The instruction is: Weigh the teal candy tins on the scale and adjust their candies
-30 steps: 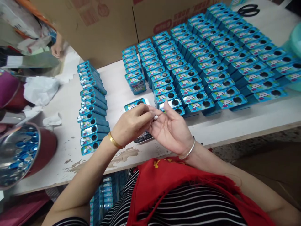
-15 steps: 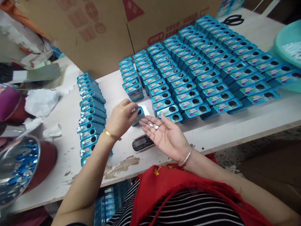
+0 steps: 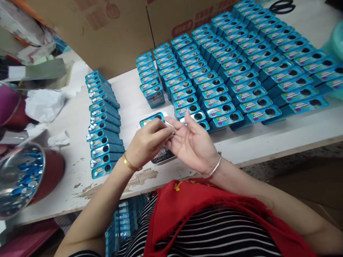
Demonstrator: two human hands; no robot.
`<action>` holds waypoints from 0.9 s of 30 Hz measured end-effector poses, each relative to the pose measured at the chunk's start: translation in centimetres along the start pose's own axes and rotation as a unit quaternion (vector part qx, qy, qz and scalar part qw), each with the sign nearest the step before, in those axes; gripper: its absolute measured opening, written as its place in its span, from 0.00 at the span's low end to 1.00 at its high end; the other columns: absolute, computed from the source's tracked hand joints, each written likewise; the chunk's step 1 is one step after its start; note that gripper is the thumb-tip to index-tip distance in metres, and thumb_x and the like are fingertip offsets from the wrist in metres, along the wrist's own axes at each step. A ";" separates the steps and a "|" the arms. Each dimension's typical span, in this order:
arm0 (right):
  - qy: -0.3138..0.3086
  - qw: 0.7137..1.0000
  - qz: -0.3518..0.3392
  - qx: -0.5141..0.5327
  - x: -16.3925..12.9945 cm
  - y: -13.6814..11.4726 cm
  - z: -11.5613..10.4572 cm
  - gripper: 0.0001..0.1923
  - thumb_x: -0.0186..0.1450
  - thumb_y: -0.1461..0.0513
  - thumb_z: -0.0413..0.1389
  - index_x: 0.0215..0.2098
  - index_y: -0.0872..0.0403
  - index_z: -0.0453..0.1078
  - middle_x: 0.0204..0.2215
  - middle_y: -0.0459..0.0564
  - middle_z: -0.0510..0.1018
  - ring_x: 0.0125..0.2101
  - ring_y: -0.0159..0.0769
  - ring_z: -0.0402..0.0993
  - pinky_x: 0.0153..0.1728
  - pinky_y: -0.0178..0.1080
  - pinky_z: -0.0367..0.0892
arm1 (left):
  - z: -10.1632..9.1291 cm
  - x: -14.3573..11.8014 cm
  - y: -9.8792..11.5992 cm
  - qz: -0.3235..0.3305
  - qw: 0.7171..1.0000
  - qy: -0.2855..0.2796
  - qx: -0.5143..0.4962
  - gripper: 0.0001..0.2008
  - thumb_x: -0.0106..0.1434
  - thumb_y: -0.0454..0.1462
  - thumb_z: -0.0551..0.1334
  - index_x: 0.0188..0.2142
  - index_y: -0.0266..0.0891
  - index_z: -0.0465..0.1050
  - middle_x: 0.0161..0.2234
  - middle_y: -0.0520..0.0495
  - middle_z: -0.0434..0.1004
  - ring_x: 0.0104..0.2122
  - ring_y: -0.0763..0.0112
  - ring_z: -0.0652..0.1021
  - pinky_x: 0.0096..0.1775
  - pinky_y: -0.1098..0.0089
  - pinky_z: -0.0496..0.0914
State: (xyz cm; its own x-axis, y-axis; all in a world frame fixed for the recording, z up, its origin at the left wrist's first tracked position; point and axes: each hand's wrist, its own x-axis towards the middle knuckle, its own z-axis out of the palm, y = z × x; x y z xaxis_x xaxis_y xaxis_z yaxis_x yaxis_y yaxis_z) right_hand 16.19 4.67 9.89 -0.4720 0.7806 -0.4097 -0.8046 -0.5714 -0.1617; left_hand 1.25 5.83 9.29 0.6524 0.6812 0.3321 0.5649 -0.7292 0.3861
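Note:
My left hand (image 3: 151,138), with a gold bracelet at the wrist, is closed in a pinch on a small white candy (image 3: 168,124), mostly hidden by the fingers. Its fingertips touch the fingers of my right hand (image 3: 187,142), which lies palm up and open, thumb raised. Any other candies on that palm are covered. Just behind my left hand, a blue candy tin (image 3: 150,119) shows its printed top; its hole is largely hidden. Under both hands is a small dark scale (image 3: 162,156), its display covered.
On the left, a row of blue tins (image 3: 100,142) has white candies on the lids. Several rows of tins with round holes (image 3: 227,117) fill the right. A metal bowl (image 3: 43,175) holds blue caps. A cardboard box (image 3: 120,43) stands behind; black scissors (image 3: 282,6) lie far right.
My left hand has moved from the tin's hole toward me and right, onto my right hand's fingers. Two white candies seen on that palm are now covered. The view has tilted slightly downward.

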 end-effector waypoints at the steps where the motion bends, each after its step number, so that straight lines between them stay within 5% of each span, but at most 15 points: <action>1: -0.009 1.000 0.000 -0.004 0.0 -0.1 0.4 0.27 0.71 0.49 0.37 0.52 0.58 0.65 0.40 0.51 0.76 0.37 0.31 0.74 0.46 0.37 0.71 | -0.3 0.1 -0.1 -0.003 1.000 0.014 -0.003 0.09 0.67 0.36 0.54 0.42 0.41 0.71 0.37 0.45 0.72 0.38 0.71 0.74 0.38 0.69 0.71; 9: -0.015 1.000 -0.009 0.011 0.1 -0.3 0.2 0.28 0.71 0.48 0.37 0.54 0.59 0.63 0.45 0.56 0.75 0.48 0.33 0.72 0.53 0.38 0.67 | -1.9 0.9 -1.9 -0.086 0.990 0.114 -0.009 0.06 0.65 0.37 0.58 0.34 0.38 0.71 0.30 0.49 0.73 0.30 0.75 0.73 0.33 0.73 0.69; 15: 0.003 0.999 -0.030 0.012 1.2 -0.4 0.9 0.28 0.70 0.49 0.39 0.53 0.62 0.62 0.50 0.60 0.71 0.51 0.36 0.69 0.54 0.40 0.66 | -0.9 1.1 -2.5 -0.050 0.997 0.064 -0.013 0.07 0.65 0.36 0.56 0.38 0.38 0.71 0.33 0.47 0.73 0.34 0.73 0.74 0.37 0.70 0.70; 22: -0.029 0.995 -0.078 -0.059 3.0 -0.8 3.1 0.23 0.68 0.48 0.43 0.56 0.50 0.62 0.61 0.49 0.61 0.65 0.34 0.48 0.59 0.49 0.56 | -1.3 1.4 -3.0 -0.089 0.989 0.117 0.005 0.05 0.64 0.37 0.58 0.35 0.39 0.71 0.30 0.49 0.74 0.30 0.74 0.73 0.35 0.71 0.69; 27: -0.034 0.990 -0.097 -0.091 3.9 -0.9 3.6 0.21 0.69 0.49 0.42 0.58 0.43 0.60 0.60 0.44 0.62 0.66 0.31 0.43 0.61 0.54 0.47 | -0.7 1.0 -4.3 -0.118 0.987 0.105 0.027 0.06 0.64 0.37 0.57 0.37 0.39 0.73 0.31 0.48 0.73 0.31 0.73 0.73 0.36 0.70 0.68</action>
State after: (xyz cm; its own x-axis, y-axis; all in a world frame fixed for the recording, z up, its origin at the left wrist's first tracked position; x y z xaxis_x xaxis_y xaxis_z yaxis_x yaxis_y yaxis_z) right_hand 13.76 9.16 11.62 -0.3425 0.8924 -0.2937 -0.8077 -0.4394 -0.3932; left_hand -0.90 9.73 8.55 0.3835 0.8266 0.4119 0.7184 -0.5473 0.4294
